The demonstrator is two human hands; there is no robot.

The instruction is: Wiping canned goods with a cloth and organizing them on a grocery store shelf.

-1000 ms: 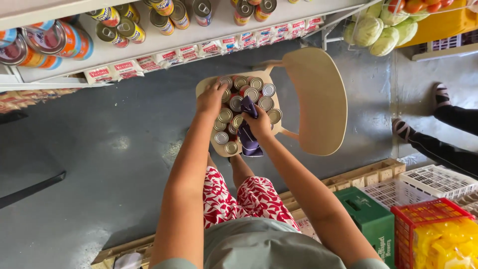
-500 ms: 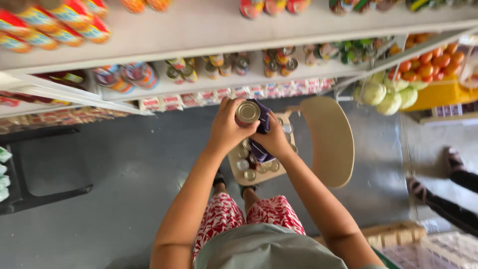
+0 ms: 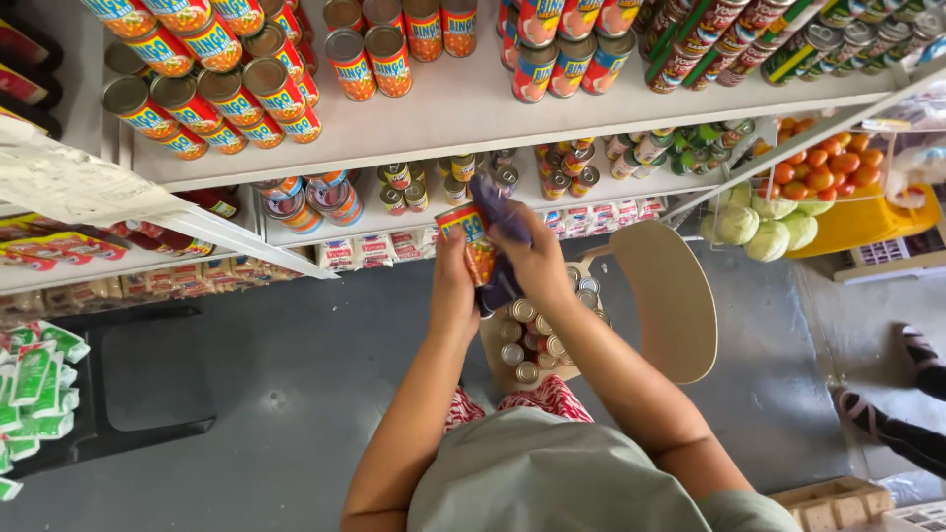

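The left hand [image 3: 455, 286] is gripping an orange-labelled can [image 3: 474, 241] in front of the shelves [image 3: 473, 118], while the right hand [image 3: 537, 258] is pressing a purple cloth [image 3: 498, 212] against it, fingers closed; the cloth is hiding the can's far side.

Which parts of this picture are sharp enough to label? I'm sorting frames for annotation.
Head view: can, left hand and right hand with dark cloth sharp; even light, soft shadows; wide-lens bending at shelf edge; fruit slightly overexposed.
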